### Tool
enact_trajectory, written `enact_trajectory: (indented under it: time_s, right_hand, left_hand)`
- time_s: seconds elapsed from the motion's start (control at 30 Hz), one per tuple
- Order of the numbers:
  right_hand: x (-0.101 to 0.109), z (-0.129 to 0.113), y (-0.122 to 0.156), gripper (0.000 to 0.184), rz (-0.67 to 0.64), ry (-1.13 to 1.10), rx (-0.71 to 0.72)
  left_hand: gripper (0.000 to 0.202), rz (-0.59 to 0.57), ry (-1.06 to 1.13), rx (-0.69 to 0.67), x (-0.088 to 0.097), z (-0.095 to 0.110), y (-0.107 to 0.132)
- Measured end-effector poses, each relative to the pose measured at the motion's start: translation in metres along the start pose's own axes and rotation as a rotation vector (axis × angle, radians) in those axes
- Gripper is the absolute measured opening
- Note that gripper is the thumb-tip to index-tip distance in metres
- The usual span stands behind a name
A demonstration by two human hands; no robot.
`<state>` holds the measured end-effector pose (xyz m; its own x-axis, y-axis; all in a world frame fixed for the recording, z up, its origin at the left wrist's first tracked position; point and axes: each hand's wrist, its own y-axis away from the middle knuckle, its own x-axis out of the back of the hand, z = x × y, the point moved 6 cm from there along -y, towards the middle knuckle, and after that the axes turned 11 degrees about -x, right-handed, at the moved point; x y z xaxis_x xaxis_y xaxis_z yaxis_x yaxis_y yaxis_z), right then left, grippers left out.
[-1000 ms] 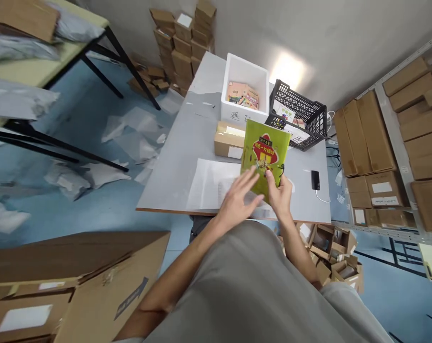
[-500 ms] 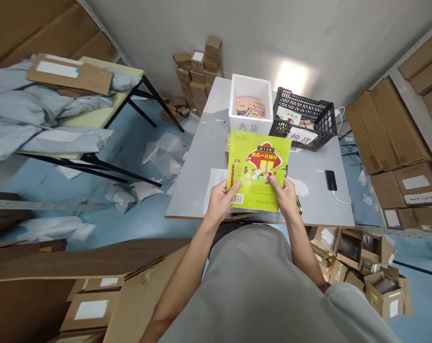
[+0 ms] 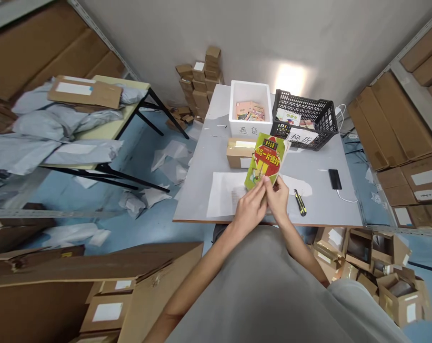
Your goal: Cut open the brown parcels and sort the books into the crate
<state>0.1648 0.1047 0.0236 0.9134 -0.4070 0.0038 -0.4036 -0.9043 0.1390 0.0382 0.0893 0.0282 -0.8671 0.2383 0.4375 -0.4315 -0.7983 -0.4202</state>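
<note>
Left hand (image 3: 250, 207) and right hand (image 3: 279, 197) are pinching the green book (image 3: 267, 155) at its lower end, seemingly steadying it; I am holding it tilted over the desk (image 3: 205, 157), cover facing me, while a utility knife (image 3: 300, 203) is lying apart, presumably unneeded for now.

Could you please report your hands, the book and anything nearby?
Right hand grips green book; left hand against its lower end. Cardboard box beyond, utility knife to the right.
</note>
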Motion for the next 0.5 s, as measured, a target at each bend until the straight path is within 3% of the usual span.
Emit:
enact_trajectory:
  time_s: [0.07,0.2,0.23,0.3,0.4,0.5]
  right_hand:
    - [0.011,0.006,-0.015,0.054,0.009,-0.047,-0.049]
    - [0.024,0.02,-0.031,0.059,-0.128,-0.233,-0.267]
    - [0.026,0.022,-0.031,0.06,-0.153,-0.256,-0.31]
    - [0.026,0.023,-0.028,0.061,-0.19,-0.259,-0.355]
    - [0.023,0.02,-0.023,0.062,-0.24,-0.234,-0.37]
    - [0.019,0.017,-0.022,0.063,-0.267,-0.226,-0.376]
  left_hand:
    - [0.055,-0.016,0.118,0.026,0.001,-0.01,0.002]
    - [0.07,0.377,0.25,0.33,0.045,-0.06,0.01]
    - [0.076,0.418,0.329,0.413,0.052,-0.071,0.011]
    - [0.084,0.358,0.566,0.545,0.053,-0.085,0.009]
    - [0.079,0.223,0.829,0.658,0.046,-0.086,0.006]
    - [0.076,0.265,0.872,0.702,0.046,-0.083,0.005]
